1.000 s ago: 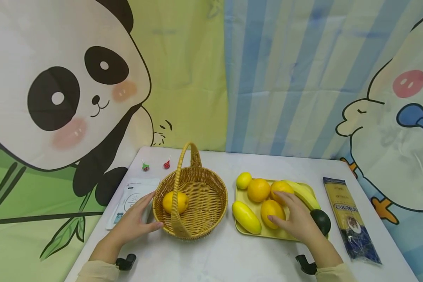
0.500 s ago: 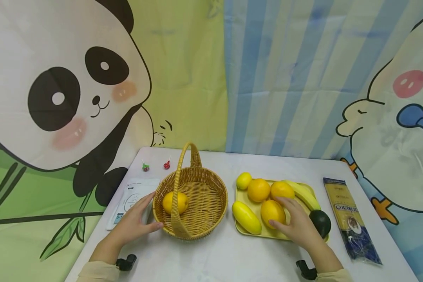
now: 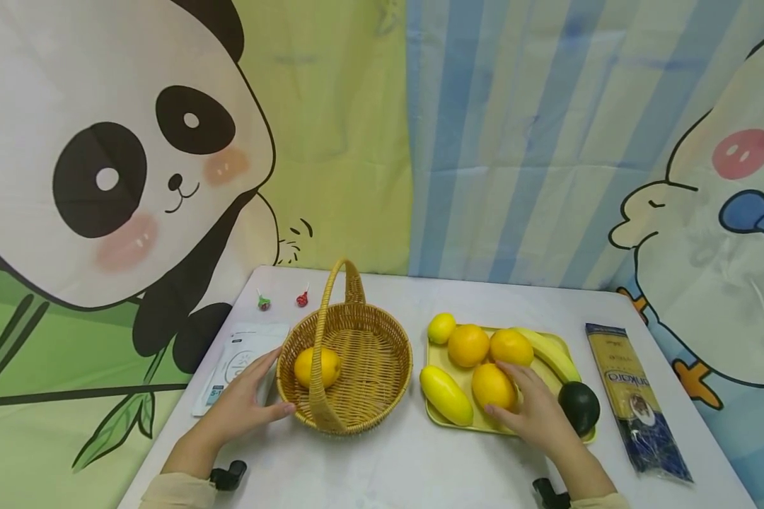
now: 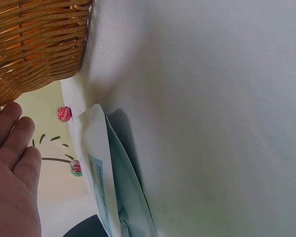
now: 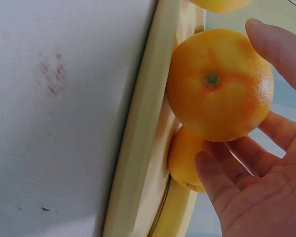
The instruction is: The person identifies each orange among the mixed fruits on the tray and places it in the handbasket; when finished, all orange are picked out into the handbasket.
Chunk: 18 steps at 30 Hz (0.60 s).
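My left hand (image 3: 240, 401) rests its fingertips against the left side of a wicker basket (image 3: 378, 385), fingers fairly straight and thumb near the rim. Inside the basket lies one orange (image 3: 301, 366), partly behind the handle. In the left wrist view the palm and fingers (image 4: 12, 138) reach under the basket's woven wall (image 4: 37, 47). On a yellow tray (image 3: 477, 422) my right hand (image 3: 535, 410) holds another orange (image 3: 493, 387), thumb on its near side and fingers on the far side. The right wrist view shows that orange (image 5: 219, 84) between thumb and fingers, close above the tray.
The tray also bears two oranges (image 3: 467, 346), a banana (image 3: 550, 353), a lemon (image 3: 441, 328), a yellow oblong fruit (image 3: 447, 396) and a dark green fruit (image 3: 579, 408). A pasta packet (image 3: 637, 403) lies right, a white pouch (image 3: 238, 353) left, two lollipops (image 3: 302, 300) behind.
My right hand has shifted slightly toward me and closed in around the near orange on the tray. The left hand and the basket have stayed in place.
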Each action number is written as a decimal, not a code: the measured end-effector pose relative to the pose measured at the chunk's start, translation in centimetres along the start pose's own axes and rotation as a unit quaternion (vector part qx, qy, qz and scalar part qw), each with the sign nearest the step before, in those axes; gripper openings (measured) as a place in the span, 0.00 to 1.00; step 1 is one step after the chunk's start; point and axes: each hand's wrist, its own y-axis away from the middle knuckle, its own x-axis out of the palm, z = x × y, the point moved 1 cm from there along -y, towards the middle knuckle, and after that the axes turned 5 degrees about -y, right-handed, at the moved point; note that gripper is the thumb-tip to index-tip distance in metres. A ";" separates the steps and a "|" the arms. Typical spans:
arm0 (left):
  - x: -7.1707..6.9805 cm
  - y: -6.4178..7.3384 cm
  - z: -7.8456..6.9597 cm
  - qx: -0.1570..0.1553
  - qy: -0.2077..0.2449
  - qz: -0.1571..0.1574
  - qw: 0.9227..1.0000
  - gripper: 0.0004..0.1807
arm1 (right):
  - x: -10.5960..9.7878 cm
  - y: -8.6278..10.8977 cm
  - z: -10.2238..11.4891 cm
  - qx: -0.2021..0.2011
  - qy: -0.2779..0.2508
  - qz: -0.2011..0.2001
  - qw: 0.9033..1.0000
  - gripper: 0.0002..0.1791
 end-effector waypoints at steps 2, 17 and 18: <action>0.0 0.0 0.0 -0.001 0.000 0.001 1.000 0.66 | 0.1 0.1 -0.1 0.006 0.003 0.002 1.000 0.48; 0.0 0.2 -0.1 -0.010 0.002 0.002 1.000 0.66 | 1.0 0.0 -0.5 0.032 -0.008 0.003 0.999 0.53; 0.0 0.2 -0.1 -0.011 0.002 0.002 1.000 0.66 | 1.0 0.0 -0.6 0.033 -0.009 0.001 0.999 0.52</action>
